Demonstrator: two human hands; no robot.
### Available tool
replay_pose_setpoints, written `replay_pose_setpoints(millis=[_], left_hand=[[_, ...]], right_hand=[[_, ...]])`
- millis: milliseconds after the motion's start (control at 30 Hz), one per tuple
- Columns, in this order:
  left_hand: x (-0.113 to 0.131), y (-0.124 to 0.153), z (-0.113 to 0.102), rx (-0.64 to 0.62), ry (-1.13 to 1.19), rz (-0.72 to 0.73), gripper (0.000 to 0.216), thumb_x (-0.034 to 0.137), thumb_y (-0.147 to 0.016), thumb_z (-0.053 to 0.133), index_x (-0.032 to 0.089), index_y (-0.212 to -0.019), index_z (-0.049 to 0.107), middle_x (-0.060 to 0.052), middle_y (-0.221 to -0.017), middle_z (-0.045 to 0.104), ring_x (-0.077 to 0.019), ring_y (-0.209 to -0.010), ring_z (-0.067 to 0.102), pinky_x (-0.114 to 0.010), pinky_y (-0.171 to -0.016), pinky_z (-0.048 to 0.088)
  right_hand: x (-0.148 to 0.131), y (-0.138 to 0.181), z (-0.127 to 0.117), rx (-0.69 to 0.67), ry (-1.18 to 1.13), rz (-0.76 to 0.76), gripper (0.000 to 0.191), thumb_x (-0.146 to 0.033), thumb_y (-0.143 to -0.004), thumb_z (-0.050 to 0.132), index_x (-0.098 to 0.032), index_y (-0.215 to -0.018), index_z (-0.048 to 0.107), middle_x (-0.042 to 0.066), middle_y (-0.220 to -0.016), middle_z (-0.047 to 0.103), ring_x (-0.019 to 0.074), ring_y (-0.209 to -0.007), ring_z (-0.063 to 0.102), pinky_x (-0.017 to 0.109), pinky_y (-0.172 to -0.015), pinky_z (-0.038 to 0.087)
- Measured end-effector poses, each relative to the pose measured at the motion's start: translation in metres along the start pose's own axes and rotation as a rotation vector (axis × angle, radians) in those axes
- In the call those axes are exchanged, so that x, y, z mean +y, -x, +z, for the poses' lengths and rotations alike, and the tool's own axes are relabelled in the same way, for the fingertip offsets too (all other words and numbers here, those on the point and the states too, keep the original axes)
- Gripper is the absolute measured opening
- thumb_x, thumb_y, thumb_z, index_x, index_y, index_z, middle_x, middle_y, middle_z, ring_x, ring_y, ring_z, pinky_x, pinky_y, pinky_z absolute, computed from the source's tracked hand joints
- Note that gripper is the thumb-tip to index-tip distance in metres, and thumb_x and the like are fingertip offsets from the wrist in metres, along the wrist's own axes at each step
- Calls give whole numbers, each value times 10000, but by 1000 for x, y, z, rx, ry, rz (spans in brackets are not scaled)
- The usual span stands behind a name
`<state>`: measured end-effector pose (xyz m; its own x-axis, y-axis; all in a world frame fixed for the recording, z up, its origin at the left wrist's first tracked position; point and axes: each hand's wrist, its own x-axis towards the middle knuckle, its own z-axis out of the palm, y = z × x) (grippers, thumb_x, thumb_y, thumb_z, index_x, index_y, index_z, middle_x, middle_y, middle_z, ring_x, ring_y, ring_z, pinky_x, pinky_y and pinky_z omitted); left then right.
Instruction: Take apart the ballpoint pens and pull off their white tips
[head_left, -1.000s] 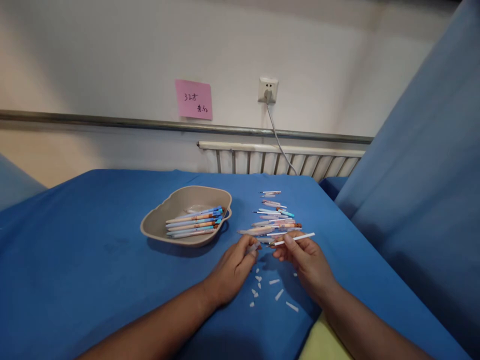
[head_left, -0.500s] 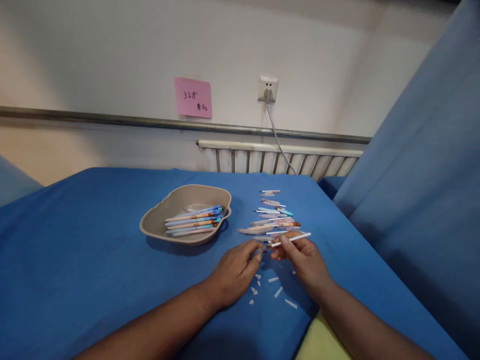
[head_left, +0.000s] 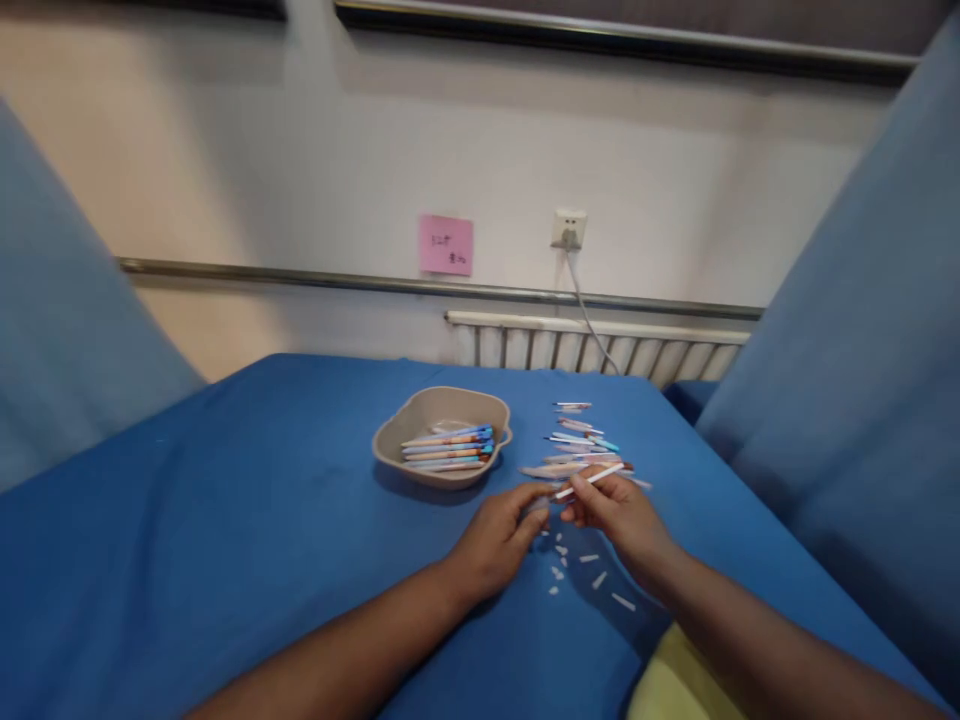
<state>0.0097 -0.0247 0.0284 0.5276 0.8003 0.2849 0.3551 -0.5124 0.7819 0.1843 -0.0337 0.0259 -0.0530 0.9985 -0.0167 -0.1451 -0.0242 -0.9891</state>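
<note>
My right hand (head_left: pixel 619 512) pinches a thin white pen refill (head_left: pixel 592 479), which slants up to the right. My left hand (head_left: pixel 499 540) is closed beside it, fingertips pinched on a small clear part (head_left: pixel 538 503) that I cannot name. Both hands hover just above the blue cloth (head_left: pixel 262 520). Beyond them lies a loose pile of pen parts (head_left: pixel 581 450). Several small white caps (head_left: pixel 581 572) are scattered on the cloth under my hands. A beige tray (head_left: pixel 442 440) left of the pile holds several assembled pens (head_left: pixel 450 448).
Blue cushions rise at the right (head_left: pixel 847 330) and left (head_left: pixel 67 330). Behind the table stand a radiator (head_left: pixel 600 345), a wall rail, a socket with a cable (head_left: pixel 570 230) and a pink note (head_left: pixel 445 245). A yellow patch (head_left: pixel 667 680) shows at the near edge.
The camera has pulled back and tilted up, so everything looks smaller and shifted right. My hands have kept their grips and drawn a little closer together.
</note>
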Motion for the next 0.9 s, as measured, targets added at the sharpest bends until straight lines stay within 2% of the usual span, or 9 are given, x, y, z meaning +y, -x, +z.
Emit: replay_pose_setpoints(millis=[67, 133, 300, 433, 567, 700, 767, 833, 900], left_hand=[[1, 14, -4, 18, 46, -34, 251, 271, -903, 469, 167, -1124, 532, -35, -908, 688, -163, -786, 619, -263, -739, 453], [1, 27, -8, 38, 68, -44, 204, 263, -897, 481, 160, -1068, 527, -27, -839, 680, -154, -753, 615, -250, -703, 449], [-9, 47, -14, 88, 81, -105, 158, 227, -839, 560, 165, -980, 524, -31, -835, 661, -147, -720, 603, -227, -621, 443], [-17, 50, -13, 109, 89, -140, 157, 215, -854, 530, 159, -992, 482, -9, -737, 652, -109, -556, 579, -204, -527, 441], [-25, 51, -11, 93, 98, -148, 158, 231, -866, 514, 153, -999, 479, -13, -755, 654, -95, -512, 578, -187, -476, 437], [-32, 52, -8, 40, 98, -140, 282, 243, -817, 608, 148, -1059, 499, -1, -736, 659, -100, -514, 585, -203, -507, 449], [-32, 52, -8, 25, 106, -143, 315, 229, -828, 597, 144, -1112, 490, -19, -774, 678, -107, -538, 597, -224, -544, 466], [-27, 57, -14, 44, 102, -147, 454, 175, -754, 675, 147, -1163, 477, -71, -947, 685, -151, -711, 637, -262, -645, 485], [-17, 70, -29, 89, 96, -157, 531, 174, -739, 692, 165, -1213, 454, -114, -1154, 622, -186, -868, 630, -302, -746, 481]], right_hand=[[4, 8, 14, -21, -8, 64, 398, -547, -664, 699, -159, -708, 622, 17, -610, 658, 150, -552, 585, 246, -545, 415], [11, 15, 28, -9, -52, 102, 403, -547, -649, 710, -162, -724, 617, 8, -581, 647, 145, -532, 571, 242, -535, 411], [17, 24, 54, -17, -99, 132, 385, -501, -587, 771, -166, -699, 620, -3, -552, 617, 148, -544, 554, 238, -525, 411], [16, 23, 63, 9, -56, 126, 377, -483, -571, 785, -161, -700, 636, 16, -605, 640, 152, -546, 554, 240, -500, 411], [26, 19, 60, 8, 14, 118, 376, -485, -580, 776, -156, -712, 650, 25, -606, 638, 164, -553, 553, 263, -517, 425], [38, 20, 53, 9, 134, 77, 370, -489, -583, 774, -161, -703, 651, 20, -583, 633, 172, -573, 554, 284, -575, 433], [42, 21, 50, 28, 175, 59, 372, -510, -602, 753, -159, -671, 649, 20, -563, 622, 158, -545, 528, 278, -547, 404], [44, 23, 45, 16, 140, 86, 374, -520, -603, 744, -162, -652, 648, 29, -567, 619, 157, -524, 520, 283, -515, 381], [44, 24, 38, 38, 86, 107, 343, -492, -595, 759, -176, -683, 660, 42, -601, 633, 167, -541, 538, 299, -523, 384]])
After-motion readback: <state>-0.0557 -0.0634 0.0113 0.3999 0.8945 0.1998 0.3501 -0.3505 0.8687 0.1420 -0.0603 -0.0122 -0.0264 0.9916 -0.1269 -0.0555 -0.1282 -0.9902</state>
